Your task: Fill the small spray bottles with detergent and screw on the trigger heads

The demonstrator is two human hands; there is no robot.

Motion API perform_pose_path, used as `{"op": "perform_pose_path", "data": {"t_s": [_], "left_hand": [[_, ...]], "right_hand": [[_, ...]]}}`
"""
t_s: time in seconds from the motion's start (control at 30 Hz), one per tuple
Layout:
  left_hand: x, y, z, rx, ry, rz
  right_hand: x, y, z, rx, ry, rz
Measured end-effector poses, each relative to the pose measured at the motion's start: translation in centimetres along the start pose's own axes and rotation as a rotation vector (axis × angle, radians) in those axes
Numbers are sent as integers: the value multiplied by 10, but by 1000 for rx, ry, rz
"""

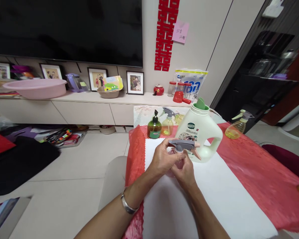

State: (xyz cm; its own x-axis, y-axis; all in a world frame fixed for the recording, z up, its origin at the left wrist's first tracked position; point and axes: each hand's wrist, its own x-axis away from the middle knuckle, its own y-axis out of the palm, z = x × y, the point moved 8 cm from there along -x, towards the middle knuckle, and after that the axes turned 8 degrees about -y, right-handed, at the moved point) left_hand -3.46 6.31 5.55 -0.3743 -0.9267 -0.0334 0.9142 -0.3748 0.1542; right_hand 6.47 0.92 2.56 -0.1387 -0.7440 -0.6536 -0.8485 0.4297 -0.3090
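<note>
"Grey at the head, peach at the trigger, pinkish below: your spray bottle (180, 146) is held above the white mat (221, 189)."

"Your left hand (163, 159) grips its neck, your right hand (186, 172) wraps its body; together they hide any contents."

"Just behind it stands your opaque pale-green jug (189, 121)."

"Farther back, your yellowish sprayer (167, 127) holds liquid beside the green pump bottle (153, 128); your far-right sprayer (235, 128) holds yellow liquid too."

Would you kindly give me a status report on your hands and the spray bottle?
Left hand and right hand both holding spray bottle. Grey trigger head on top. Pale green jug standing close behind; contact unclear.
</note>
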Motion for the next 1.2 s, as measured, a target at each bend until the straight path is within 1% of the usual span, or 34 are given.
{"op": "perform_pose_path", "data": {"t_s": [0.1, 0.2, 0.27, 0.33, 0.43, 0.5, 0.53, 0.6, 0.63, 0.77, 0.83, 0.9, 0.97, 1.03, 1.13, 1.2], "left_hand": [[-1, -1, -5, 21, -46, 16], [-4, 0, -6, 10, -51, -45], [-6, 1, -3, -3, -39, -130], [-8, 3, 1, -56, -20, -241], [-8, 6, 11, -139, 23, -396], [-5, 8, 16, -149, 35, -456], [-3, 9, 18, -148, 38, -466], [1, 12, 18, -160, 50, -456], [3, 12, 18, -172, 60, -430], [4, 8, 13, -250, 143, -219], [3, 7, 14, -276, 206, -150], [2, 8, 15, -270, 237, -148], [0, 8, 15, -247, 225, -163], [-2, 6, 13, -190, 161, -168], [-4, 4, 5, -34, 43, -181], [-5, 4, 1, 70, 5, -206]], "right_hand": [[0, 0, 0, 7, 9, -4], [2, 0, 2, 19, 4, 4], [4, -2, 4, 40, 1, 23], [6, -3, 4, 55, -6, 30], [6, -1, 2, 37, -23, -4], [5, 0, 0, 22, -36, -20], [4, 0, -1, 20, -40, -16], [4, -1, -2, 25, -49, -5], [3, -2, -2, 32, -54, -4], [1, -3, -6, 72, -80, 0], [0, -4, -7, 87, -82, 9], [0, -5, -7, 97, -73, 17], [1, -5, -5, 107, -57, 26], [4, -5, -1, 122, -38, 52], [7, -5, 6, 138, -6, 74], [8, -4, 9, 136, 12, 69]]}}
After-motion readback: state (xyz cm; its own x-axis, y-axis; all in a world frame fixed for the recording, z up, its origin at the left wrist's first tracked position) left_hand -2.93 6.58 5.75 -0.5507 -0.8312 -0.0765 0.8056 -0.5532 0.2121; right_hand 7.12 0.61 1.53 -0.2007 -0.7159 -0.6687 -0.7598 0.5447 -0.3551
